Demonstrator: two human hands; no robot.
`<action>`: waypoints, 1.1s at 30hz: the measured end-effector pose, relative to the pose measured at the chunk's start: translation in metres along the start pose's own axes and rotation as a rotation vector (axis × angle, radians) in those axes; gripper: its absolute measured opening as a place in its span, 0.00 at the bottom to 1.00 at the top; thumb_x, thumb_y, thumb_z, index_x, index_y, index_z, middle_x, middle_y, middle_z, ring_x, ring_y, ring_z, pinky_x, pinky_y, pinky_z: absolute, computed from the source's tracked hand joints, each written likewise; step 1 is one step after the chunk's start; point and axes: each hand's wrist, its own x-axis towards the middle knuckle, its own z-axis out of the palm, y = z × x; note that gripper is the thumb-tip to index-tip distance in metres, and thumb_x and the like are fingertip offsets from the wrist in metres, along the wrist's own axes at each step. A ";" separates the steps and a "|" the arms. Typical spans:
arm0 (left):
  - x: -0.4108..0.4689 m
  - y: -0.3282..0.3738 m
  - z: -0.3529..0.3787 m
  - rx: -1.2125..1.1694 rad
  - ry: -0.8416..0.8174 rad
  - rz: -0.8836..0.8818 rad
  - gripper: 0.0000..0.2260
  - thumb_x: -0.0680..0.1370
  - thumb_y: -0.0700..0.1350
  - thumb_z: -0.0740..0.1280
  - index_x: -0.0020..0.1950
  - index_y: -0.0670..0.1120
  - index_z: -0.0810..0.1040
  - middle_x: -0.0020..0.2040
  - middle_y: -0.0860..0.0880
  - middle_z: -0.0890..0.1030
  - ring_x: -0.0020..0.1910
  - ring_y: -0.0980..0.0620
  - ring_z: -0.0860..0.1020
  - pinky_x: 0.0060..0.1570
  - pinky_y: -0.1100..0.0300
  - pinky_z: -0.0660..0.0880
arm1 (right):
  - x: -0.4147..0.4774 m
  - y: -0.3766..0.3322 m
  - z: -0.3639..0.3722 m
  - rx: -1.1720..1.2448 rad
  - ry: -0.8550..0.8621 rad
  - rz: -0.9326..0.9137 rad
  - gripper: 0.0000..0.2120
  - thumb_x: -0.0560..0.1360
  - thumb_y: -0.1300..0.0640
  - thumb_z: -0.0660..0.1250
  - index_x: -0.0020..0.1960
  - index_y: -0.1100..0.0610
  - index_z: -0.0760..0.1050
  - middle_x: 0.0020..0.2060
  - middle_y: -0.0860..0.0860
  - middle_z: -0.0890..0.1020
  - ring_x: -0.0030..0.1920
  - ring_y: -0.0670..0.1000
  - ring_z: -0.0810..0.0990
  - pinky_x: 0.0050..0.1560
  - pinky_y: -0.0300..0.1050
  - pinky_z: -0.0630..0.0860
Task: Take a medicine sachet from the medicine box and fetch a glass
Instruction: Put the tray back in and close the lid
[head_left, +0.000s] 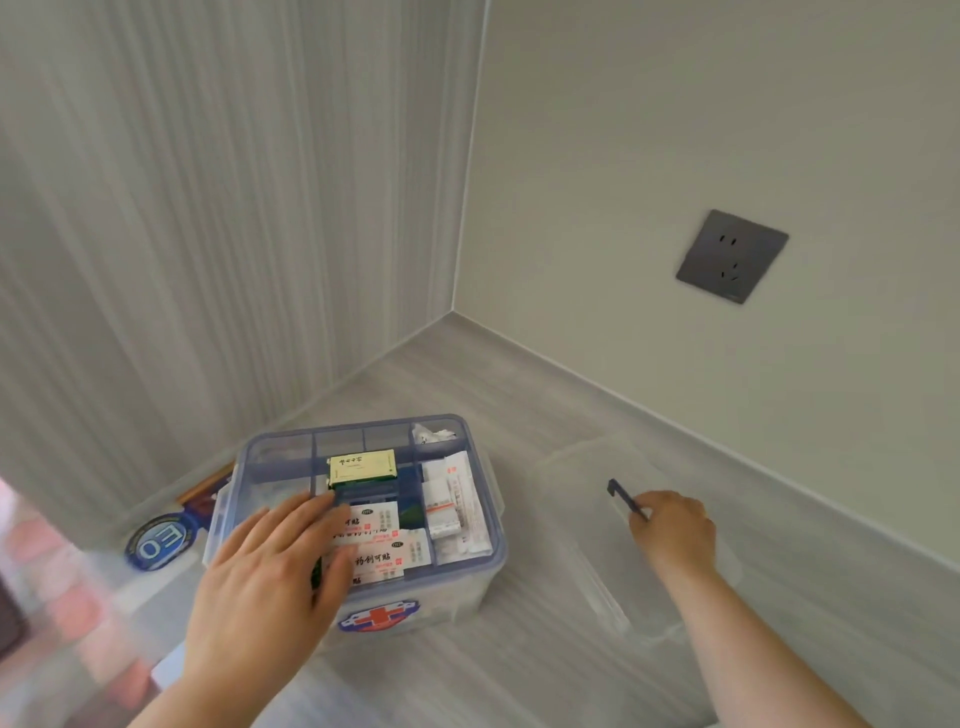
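Note:
A clear medicine box (470, 587) with a blue rim and a red cross label stands open on the grey counter. Its tray holds a green-and-cream carton (362, 466), white plaster boxes with red print (384, 545) and white sachets (451, 499) in the right compartment. My left hand (270, 566) lies flat over the tray's front left, fingers spread, holding nothing. To the right, the clear lid (587, 493) rests upside down on the counter. My right hand (672, 530) is shut on the lid's dark blue handle (623, 498). No glass is in view.
The counter meets two walls in a corner behind the box. A dark wall socket (731, 256) sits on the right wall. A round blue-and-white item (161, 540) lies left of the box, beside brown sticks (205, 486). The counter edge drops off at lower left.

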 end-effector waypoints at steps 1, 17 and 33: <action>0.000 0.000 0.001 0.010 -0.010 -0.004 0.37 0.77 0.61 0.38 0.46 0.42 0.83 0.48 0.43 0.85 0.48 0.42 0.82 0.54 0.55 0.63 | 0.002 0.002 0.002 -0.048 -0.006 -0.018 0.13 0.76 0.58 0.57 0.57 0.54 0.76 0.54 0.55 0.81 0.58 0.57 0.75 0.56 0.46 0.70; -0.019 -0.028 0.006 -0.634 0.382 -0.398 0.15 0.73 0.33 0.67 0.59 0.41 0.75 0.64 0.48 0.71 0.64 0.48 0.68 0.62 0.54 0.61 | -0.025 -0.041 -0.080 0.737 0.442 -0.354 0.04 0.73 0.63 0.64 0.44 0.61 0.78 0.28 0.42 0.79 0.32 0.34 0.74 0.32 0.21 0.65; -0.028 -0.074 0.010 -1.670 0.142 -0.979 0.08 0.79 0.42 0.56 0.49 0.43 0.74 0.41 0.48 0.77 0.37 0.50 0.74 0.41 0.57 0.71 | -0.082 -0.167 -0.025 0.652 -0.028 -0.843 0.10 0.71 0.67 0.67 0.51 0.61 0.81 0.49 0.50 0.82 0.48 0.44 0.77 0.46 0.15 0.65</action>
